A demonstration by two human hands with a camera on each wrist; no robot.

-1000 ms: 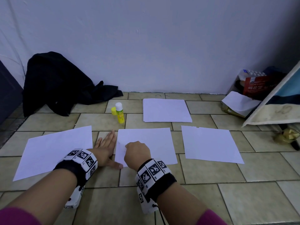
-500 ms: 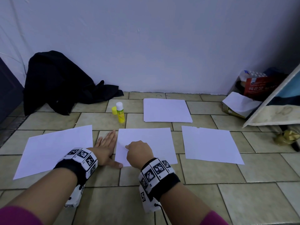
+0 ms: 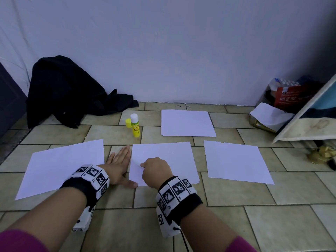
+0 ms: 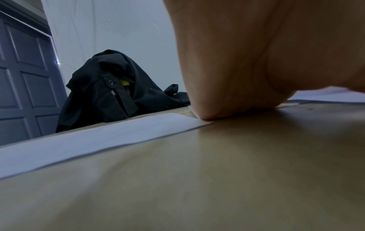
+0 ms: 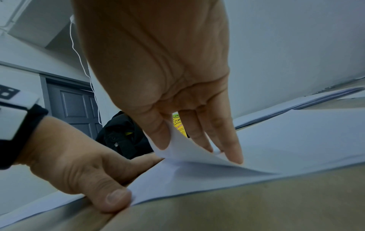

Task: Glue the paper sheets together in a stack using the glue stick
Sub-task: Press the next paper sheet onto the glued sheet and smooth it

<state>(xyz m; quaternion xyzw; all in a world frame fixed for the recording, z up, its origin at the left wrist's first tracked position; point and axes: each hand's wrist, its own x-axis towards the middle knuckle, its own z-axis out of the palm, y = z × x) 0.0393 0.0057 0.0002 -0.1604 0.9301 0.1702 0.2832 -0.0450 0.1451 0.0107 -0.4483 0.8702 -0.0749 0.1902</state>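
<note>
Several white paper sheets lie on the tiled floor. On the middle pile [image 3: 169,159], my right hand [image 3: 154,170] pinches the left edge of the top sheet [image 5: 189,150] between thumb and fingers and curls it upward. My left hand [image 3: 118,164] lies flat on the floor beside that pile, fingers straight, its thumb [image 5: 110,197] pressing the pile's near left corner. A yellow glue stick [image 3: 135,125] stands upright behind the pile with its yellow cap [image 3: 128,123] beside it. More paper lies to the left [image 3: 60,166], right [image 3: 236,162] and far back [image 3: 187,122].
A black jacket [image 3: 67,91] is heaped against the white wall at the back left, beside a dark door [image 4: 25,75]. Boxes and a bag [image 3: 291,99] sit in the back right corner with a slanted board [image 3: 309,120] leaning there.
My right hand has shifted slightly to the right and lifted the top sheet's left edge a little more. The left hand has stayed in place.
</note>
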